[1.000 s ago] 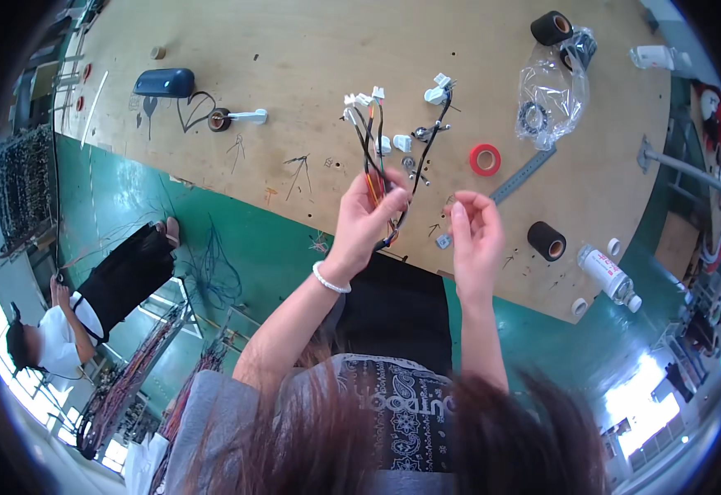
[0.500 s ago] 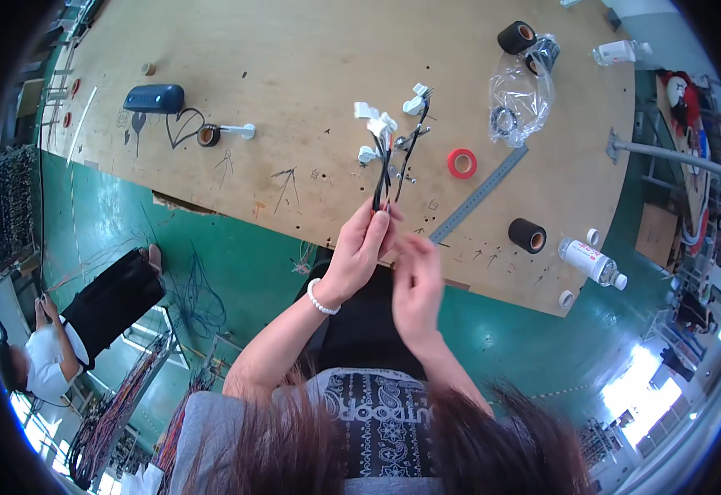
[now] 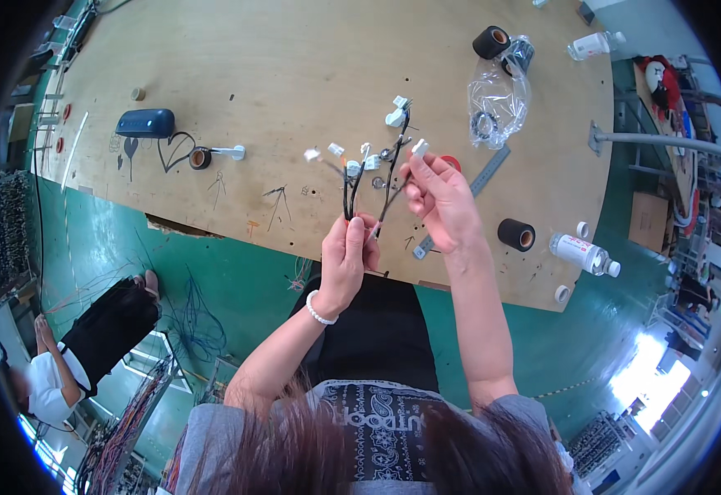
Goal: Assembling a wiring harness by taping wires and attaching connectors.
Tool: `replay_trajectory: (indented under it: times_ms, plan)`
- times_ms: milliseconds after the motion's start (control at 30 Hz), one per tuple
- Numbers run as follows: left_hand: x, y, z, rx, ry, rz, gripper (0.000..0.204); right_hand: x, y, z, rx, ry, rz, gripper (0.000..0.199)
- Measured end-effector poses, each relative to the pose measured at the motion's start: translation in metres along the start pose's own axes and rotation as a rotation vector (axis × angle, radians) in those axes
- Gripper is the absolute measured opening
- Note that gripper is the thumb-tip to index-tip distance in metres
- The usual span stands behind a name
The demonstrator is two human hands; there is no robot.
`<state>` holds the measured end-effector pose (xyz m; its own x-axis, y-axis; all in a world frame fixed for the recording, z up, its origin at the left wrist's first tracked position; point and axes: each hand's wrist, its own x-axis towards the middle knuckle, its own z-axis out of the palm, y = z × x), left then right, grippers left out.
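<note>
My left hand [image 3: 346, 260] is closed around a wire harness [image 3: 349, 198], whose black-wrapped branches fan out upward above the board's near edge. Several white connectors [image 3: 335, 149] tip these branches; the leftmost is blurred. Off to the right, my right hand [image 3: 449, 202] pinches a white connector [image 3: 420, 148] between thumb and fingertips. A dark branch runs from it down toward my left hand. Behind the harness, white fixtures [image 3: 395, 117] stand on the wooden board [image 3: 294, 74]. My palm and fingers hide the harness's lower end.
A steel ruler [image 3: 489, 172] and a red tape roll [image 3: 451, 162] lie partly behind my right hand. Black tape rolls [image 3: 516, 235], a plastic bag [image 3: 496, 103] and bottles [image 3: 579, 252] are at the right. A blue speaker [image 3: 145, 123] sits left. Another person [image 3: 51, 384] is at far left.
My right hand has moved up and right from beside my left hand and now pinches a connector. The branches have spread apart, and my left hand has shifted slightly left and down.
</note>
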<state>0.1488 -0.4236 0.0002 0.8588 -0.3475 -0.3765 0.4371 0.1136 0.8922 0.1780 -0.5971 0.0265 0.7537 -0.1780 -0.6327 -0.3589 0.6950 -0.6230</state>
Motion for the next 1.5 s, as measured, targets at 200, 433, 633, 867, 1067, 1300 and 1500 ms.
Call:
replay_trajectory:
  times_ms: [200, 433, 633, 867, 1067, 1300, 1500]
  plan:
    - [0.010, -0.005, 0.000, -0.047, -0.004, 0.040, 0.019, 0.022, -0.014, 0.002, -0.519, 0.065, -0.324, 0.025]
    - [0.018, -0.016, 0.006, -0.019, 0.044, 0.060, 0.013, 0.036, -0.027, 0.010, -0.781, 0.074, -0.396, 0.024]
    - [0.026, -0.019, 0.013, 0.087, 0.105, 0.084, 0.010, 0.049, -0.028, 0.005, -0.938, 0.026, -0.538, 0.020]
    - [0.024, -0.019, 0.017, 0.111, 0.125, 0.100, 0.008, 0.053, -0.033, 0.002, -0.840, 0.067, -0.334, 0.017]
    - [0.032, -0.026, 0.022, 0.187, 0.255, 0.092, 0.010, 0.083, -0.043, 0.002, -0.888, 0.121, -0.058, 0.019]
    - [0.017, -0.052, -0.001, 0.159, 0.199, 0.087, 0.008, 0.021, 0.019, -0.029, -0.613, 0.388, -0.561, 0.024]
    - [-0.014, -0.095, -0.006, 0.054, 0.243, 0.107, 0.025, -0.075, 0.130, -0.051, -0.705, 0.201, -0.142, 0.027]
